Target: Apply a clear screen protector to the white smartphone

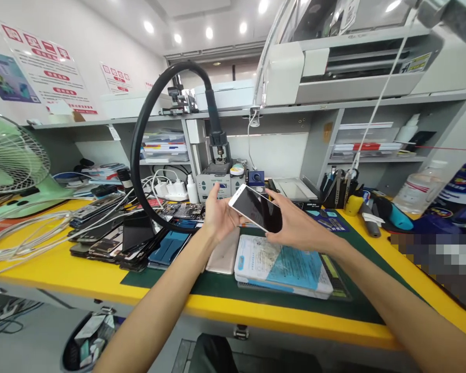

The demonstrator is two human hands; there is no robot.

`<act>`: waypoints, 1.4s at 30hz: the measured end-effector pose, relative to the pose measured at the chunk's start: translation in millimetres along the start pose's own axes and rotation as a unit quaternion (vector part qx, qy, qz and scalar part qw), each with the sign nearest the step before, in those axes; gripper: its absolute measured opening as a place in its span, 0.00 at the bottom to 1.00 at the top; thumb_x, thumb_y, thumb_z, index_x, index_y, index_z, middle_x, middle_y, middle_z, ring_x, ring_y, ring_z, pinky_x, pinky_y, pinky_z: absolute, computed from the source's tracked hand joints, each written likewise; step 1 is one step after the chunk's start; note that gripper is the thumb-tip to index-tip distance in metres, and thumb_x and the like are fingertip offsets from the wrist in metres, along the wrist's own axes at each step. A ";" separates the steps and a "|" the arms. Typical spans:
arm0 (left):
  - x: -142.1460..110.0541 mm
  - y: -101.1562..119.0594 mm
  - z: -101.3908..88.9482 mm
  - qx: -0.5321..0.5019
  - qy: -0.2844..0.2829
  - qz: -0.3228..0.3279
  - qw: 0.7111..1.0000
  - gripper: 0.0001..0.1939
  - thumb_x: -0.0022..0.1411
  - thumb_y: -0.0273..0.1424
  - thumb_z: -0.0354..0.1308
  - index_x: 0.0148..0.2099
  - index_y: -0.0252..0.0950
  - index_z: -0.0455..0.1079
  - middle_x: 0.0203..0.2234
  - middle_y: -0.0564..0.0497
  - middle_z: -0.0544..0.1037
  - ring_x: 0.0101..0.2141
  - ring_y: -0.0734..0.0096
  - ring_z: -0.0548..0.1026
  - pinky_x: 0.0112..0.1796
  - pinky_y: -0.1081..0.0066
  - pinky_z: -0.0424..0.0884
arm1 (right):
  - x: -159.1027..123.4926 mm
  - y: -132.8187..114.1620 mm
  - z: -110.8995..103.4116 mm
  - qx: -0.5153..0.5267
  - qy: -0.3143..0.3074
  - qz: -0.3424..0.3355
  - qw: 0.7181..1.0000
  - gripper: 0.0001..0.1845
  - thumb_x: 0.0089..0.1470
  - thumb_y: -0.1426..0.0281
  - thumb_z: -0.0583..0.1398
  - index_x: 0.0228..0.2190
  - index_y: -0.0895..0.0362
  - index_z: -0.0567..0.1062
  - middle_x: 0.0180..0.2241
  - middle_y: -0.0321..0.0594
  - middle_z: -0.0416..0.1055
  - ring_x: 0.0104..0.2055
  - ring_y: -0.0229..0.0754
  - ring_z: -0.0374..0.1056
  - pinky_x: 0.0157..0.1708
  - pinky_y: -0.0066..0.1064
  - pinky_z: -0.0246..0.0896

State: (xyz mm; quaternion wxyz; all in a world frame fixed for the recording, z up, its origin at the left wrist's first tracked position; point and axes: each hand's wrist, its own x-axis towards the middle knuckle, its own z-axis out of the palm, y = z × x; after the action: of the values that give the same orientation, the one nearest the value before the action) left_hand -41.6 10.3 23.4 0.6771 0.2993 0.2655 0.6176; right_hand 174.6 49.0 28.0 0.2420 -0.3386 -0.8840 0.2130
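A white-framed smartphone [256, 208] with a dark screen is held up above the green mat [367, 274], tilted. My right hand [295, 220] grips its right end, thumb and fingers on opposite edges. My left hand [220, 215] supports the other end, its fingers curled partly behind the phone and its thumb raised off it. Below the phone lies a white and blue plastic case [281, 264]. Beside that case, under my left hand, a pale gold phone-like panel [223, 254] rests on the mat.
Stacked phones and parts [112, 233] crowd the left side, near coiled cables [23, 238] and a green fan [15, 160]. A thick black hose [135, 140] arches up from the soldering-style station [217, 178]. At right stand a tool holder [336, 189] and a clear bottle [421, 186].
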 end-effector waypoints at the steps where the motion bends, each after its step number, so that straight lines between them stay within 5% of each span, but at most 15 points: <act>1: 1.7 4.5 -2.9 0.026 0.021 -0.009 0.999 0.44 0.72 0.56 0.32 0.49 0.22 0.76 0.36 0.31 0.83 0.37 0.50 0.82 0.38 0.58 0.78 | -1.9 1.6 -6.8 -0.003 -0.036 -0.003 0.999 0.62 0.44 0.65 0.69 0.73 0.49 0.46 0.68 0.53 0.58 0.60 0.60 0.67 0.46 0.39 0.71; 5: 10.1 12.5 -13.5 0.105 0.080 0.021 0.991 0.38 0.74 0.51 0.36 0.43 0.23 0.77 0.34 0.33 0.83 0.31 0.59 0.81 0.32 0.67 0.77 | -12.9 9.8 -28.5 -0.029 -0.153 0.023 0.988 0.60 0.45 0.65 0.69 0.73 0.48 0.48 0.66 0.55 0.62 0.40 0.48 0.76 0.28 0.29 0.67; 17: 18.4 -12.1 -14.7 0.245 0.071 0.029 0.967 0.28 0.73 0.47 0.47 0.39 0.28 0.77 0.31 0.40 0.82 0.29 0.64 0.78 0.36 0.63 0.78 | -29.6 2.9 -27.6 -0.112 -0.279 0.089 0.949 0.53 0.44 0.61 0.67 0.68 0.45 0.53 0.65 0.49 0.65 0.29 0.43 0.73 0.25 0.35 0.64; 26: 16.2 -15.4 -10.8 0.263 0.070 0.037 0.961 0.23 0.70 0.46 0.55 0.38 0.29 0.76 0.30 0.42 0.81 0.28 0.66 0.78 0.33 0.65 0.77 | -35.9 -1.2 -34.2 -0.188 -0.274 0.070 0.941 0.48 0.47 0.61 0.64 0.68 0.46 0.57 0.61 0.46 0.70 0.42 0.53 0.77 0.32 0.36 0.70; 31: 16.0 -15.7 -10.6 0.264 0.068 0.044 0.961 0.20 0.69 0.44 0.58 0.38 0.29 0.76 0.29 0.43 0.81 0.27 0.67 0.78 0.34 0.65 0.77 | -38.9 4.2 -33.3 -0.223 -0.254 0.042 0.940 0.49 0.50 0.55 0.63 0.70 0.48 0.58 0.67 0.46 0.63 0.57 0.63 0.71 0.48 0.45 0.72; 42: 13.4 -15.7 -5.4 0.288 0.072 0.048 0.954 0.15 0.71 0.36 0.57 0.40 0.28 0.76 0.28 0.44 0.80 0.25 0.70 0.77 0.32 0.66 0.78 | -40.6 15.2 -34.9 -0.211 -0.239 0.022 0.948 0.45 0.51 0.53 0.64 0.69 0.45 0.63 0.68 0.41 0.64 0.63 0.63 0.67 0.58 0.50 0.68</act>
State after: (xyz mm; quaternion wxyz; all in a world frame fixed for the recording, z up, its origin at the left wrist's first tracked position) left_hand -33.7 23.2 8.4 0.5105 0.4485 0.4657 0.5669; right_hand 228.7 38.4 36.0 -0.0574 -0.3402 -0.9331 0.1017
